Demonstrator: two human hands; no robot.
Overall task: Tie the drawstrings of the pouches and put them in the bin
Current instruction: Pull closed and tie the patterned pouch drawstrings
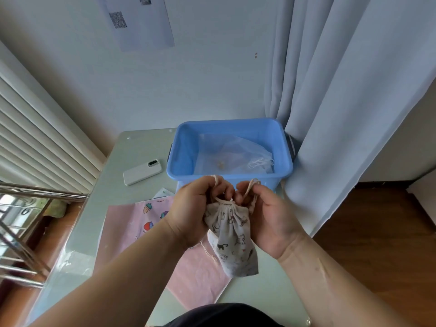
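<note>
The left hand (188, 210) and right hand (267, 214) are curled round the strings (250, 185) of a pouch (232, 239); a clear bag (226, 151) is kept in the bin (182, 149)

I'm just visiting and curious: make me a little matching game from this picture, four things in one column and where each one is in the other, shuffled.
Things
1. white phone
2. cat-print pouch
3. pink fruit-print cloth
4. see-through bag

Places
A. inside the blue bin
B. held up by the left hand and right hand
C. on the table, beside the bin's left side
D. spread on the table beneath the arms

Pairs: 1-C, 2-B, 3-D, 4-A
</note>
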